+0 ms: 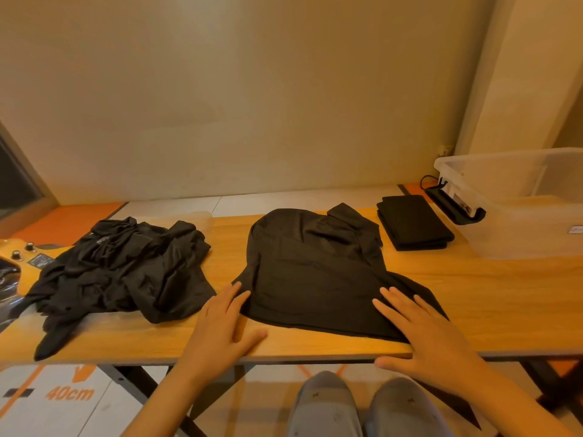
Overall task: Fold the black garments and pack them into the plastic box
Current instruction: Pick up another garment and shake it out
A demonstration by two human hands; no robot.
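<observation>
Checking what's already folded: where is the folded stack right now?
In the head view, the folded black stack lies far right on the table, between the spread garment and the plastic box, not in it.

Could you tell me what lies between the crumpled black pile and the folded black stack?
In the head view, a spread-out black garment lies there, left hand and right hand touching its near edge.

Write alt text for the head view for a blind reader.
A person's left hand lies flat at the left edge of a black garment spread on a wooden table, the right hand flat on its near right corner. A crumpled black pile lies left of it; a folded black stack and a clear plastic box sit right.
</observation>
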